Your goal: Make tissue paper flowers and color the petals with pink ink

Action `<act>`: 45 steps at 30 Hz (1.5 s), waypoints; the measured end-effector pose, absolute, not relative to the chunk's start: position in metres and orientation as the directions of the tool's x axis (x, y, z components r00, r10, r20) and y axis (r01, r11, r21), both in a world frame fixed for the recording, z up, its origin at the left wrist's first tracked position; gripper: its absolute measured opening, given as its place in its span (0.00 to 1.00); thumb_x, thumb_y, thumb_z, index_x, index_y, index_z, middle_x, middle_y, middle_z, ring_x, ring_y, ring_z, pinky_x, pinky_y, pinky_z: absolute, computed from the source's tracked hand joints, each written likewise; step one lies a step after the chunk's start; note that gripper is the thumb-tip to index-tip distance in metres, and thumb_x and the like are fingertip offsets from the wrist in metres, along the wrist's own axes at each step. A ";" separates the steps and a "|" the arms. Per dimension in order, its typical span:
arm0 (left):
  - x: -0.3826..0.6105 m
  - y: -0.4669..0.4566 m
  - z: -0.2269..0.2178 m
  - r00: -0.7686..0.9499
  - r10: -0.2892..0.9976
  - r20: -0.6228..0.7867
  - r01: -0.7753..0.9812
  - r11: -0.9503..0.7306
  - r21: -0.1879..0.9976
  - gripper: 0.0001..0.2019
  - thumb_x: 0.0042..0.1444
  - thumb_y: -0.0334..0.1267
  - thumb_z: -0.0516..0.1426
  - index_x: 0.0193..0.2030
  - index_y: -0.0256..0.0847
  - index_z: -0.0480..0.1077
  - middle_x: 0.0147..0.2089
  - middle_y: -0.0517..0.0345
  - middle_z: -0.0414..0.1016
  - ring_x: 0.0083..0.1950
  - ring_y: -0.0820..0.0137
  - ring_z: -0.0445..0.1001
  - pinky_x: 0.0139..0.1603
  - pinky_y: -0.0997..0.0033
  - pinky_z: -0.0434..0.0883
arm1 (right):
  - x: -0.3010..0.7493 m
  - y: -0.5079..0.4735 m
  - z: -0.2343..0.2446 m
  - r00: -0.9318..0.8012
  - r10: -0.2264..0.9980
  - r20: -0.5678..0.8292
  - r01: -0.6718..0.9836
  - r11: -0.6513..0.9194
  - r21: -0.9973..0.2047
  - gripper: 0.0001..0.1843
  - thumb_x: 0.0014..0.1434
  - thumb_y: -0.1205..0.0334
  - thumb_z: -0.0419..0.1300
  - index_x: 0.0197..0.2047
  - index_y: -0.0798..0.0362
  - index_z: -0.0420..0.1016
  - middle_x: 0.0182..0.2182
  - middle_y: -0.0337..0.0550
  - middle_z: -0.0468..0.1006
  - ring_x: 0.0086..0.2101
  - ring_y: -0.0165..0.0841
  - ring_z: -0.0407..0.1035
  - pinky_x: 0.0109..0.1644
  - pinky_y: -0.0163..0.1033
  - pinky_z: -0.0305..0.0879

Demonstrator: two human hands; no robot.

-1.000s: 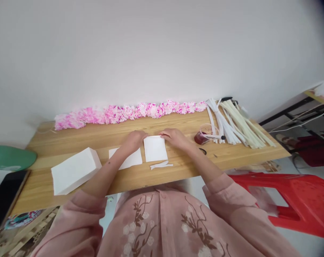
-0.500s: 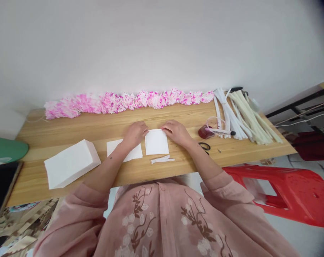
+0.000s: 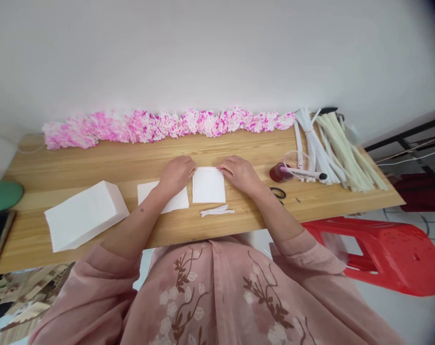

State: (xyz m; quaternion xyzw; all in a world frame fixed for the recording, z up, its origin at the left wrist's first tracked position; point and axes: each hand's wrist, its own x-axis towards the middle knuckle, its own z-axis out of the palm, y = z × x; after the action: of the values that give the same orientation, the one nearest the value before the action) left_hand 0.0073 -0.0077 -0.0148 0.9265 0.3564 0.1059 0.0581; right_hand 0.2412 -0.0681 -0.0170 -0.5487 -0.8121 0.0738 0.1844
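Observation:
A small white square of paper (image 3: pixel 208 186) lies on the wooden table (image 3: pixel 138 163) in front of me. My left hand (image 3: pixel 176 174) pinches its far left corner, fingers curled together. My right hand (image 3: pixel 239 173) pinches its far right corner the same way. Another flat white paper (image 3: pixel 174 202) lies partly under my left forearm. Just nearer than the square lie a couple of thin white strips (image 3: pixel 217 211).
A thick stack of white paper (image 3: pixel 85 214) sits at the left. Pink-and-white paper flowers (image 3: pixel 167 124) line the wall edge. White sticks (image 3: pixel 332 151), a dark red dish (image 3: pixel 279 173) and black scissors (image 3: pixel 278 193) are at the right. A red plastic stool (image 3: pixel 390 254) stands beside the table.
My view has tilted and shifted, so the table sits a little higher and further left in the picture. Both hands stay at the far edge of the white square.

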 end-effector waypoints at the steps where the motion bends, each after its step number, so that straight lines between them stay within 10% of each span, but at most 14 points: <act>1: 0.007 -0.008 -0.016 0.733 0.662 0.159 0.639 -0.749 0.174 0.13 0.63 0.33 0.49 0.30 0.37 0.72 0.34 0.50 0.73 0.38 0.63 0.70 0.36 0.66 0.60 | 0.241 -0.068 -0.016 -0.333 0.918 0.214 0.867 0.388 -0.312 0.14 0.67 0.61 0.51 0.40 0.55 0.78 0.37 0.49 0.77 0.41 0.38 0.68 0.46 0.40 0.62; 45: 0.009 -0.014 -0.008 0.844 0.503 0.186 0.521 -0.851 -0.060 0.15 0.62 0.29 0.48 0.27 0.35 0.70 0.28 0.50 0.71 0.32 0.63 0.68 0.31 0.64 0.57 | 0.236 -0.073 -0.022 -0.359 0.902 0.240 0.912 0.394 -0.117 0.17 0.68 0.61 0.48 0.37 0.55 0.76 0.35 0.49 0.77 0.36 0.38 0.66 0.36 0.41 0.58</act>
State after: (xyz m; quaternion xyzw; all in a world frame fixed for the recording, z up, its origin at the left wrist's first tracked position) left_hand 0.0089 -0.0139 -0.0076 0.9587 0.2671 0.0817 -0.0542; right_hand 0.2363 -0.0727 -0.0216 -0.5501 -0.8241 -0.0180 0.1336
